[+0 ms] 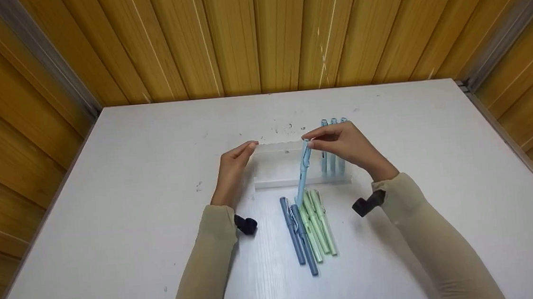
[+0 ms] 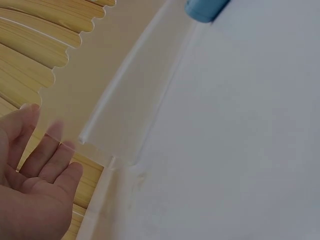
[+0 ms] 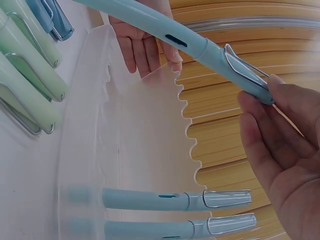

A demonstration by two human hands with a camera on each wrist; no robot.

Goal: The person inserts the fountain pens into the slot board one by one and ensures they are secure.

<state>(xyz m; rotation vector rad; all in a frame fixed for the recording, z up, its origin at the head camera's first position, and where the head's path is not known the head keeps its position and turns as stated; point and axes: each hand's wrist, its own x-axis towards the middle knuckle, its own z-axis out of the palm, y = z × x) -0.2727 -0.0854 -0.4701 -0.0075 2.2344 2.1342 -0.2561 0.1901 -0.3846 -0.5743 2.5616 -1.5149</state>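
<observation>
**Pale blue pen poised over the clear rack**

The right hand [image 1: 342, 141] pinches a light blue pen [image 1: 303, 170] by its capped top end, between thumb and fingertips; the pen hangs slanted below the grip, its lower tip down among the loose pens [image 1: 308, 227] lying on the table [image 1: 109, 204]. Just behind the grip three matching pens [image 1: 333, 156] stand in the clear rack [image 1: 279, 165]. Across from it, the left hand [image 1: 234, 164] touches the rack's far end with relaxed fingers. With so light a pinch, the pen could swing and miss a notch, or nudge the rack.
</observation>
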